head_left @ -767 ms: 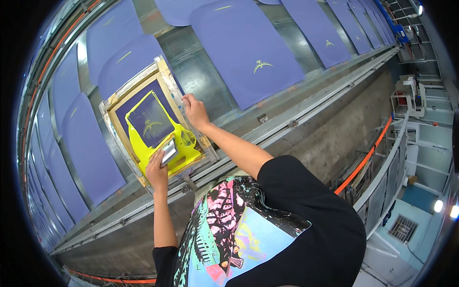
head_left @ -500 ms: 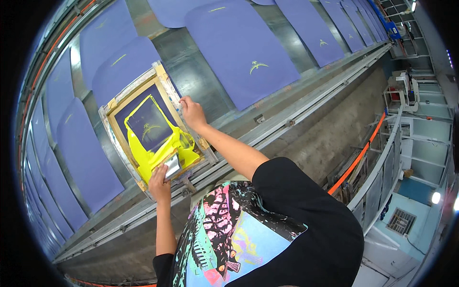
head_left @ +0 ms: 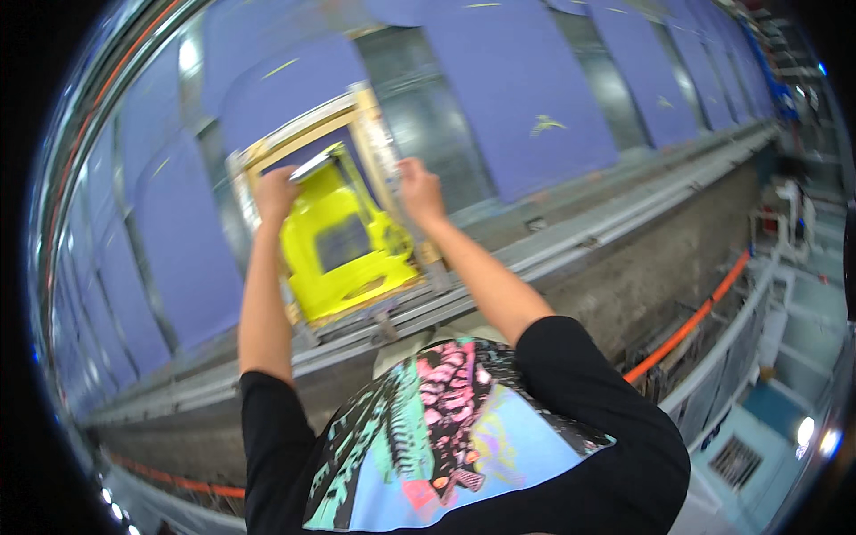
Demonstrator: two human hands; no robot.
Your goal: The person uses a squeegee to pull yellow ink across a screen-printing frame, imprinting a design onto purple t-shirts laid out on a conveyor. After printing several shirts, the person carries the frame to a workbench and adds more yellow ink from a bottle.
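Carried from the near end of a frame (head_left: 305,126) to its far end since the earlier view, a silver scraper (head_left: 316,163) is now held just inside the far left corner. It is gripped in the left hand (head_left: 276,194), whose fingers are closed about its left end. Beside the frame's right side, the right hand (head_left: 421,192) is kept half curled, its fingertips by the outer edge; whether the side is grasped or only touched cannot be told through the blur.

Bright yellow ink (head_left: 308,259) has been spread up toward the far end, and a smaller dark patch (head_left: 343,242) is now left bare in its midst, where a larger one was seen before. The frame is set at the near edge of a long metal worktop (head_left: 437,116), its far part laid over a purple sheet (head_left: 294,82). More purple sheets (head_left: 508,98) are lined up to the left and right; on the one to the right, a small yellow mark (head_left: 547,123) is seen toward the worktop's near edge. A black shirt (head_left: 580,428) with a colourful print is worn.
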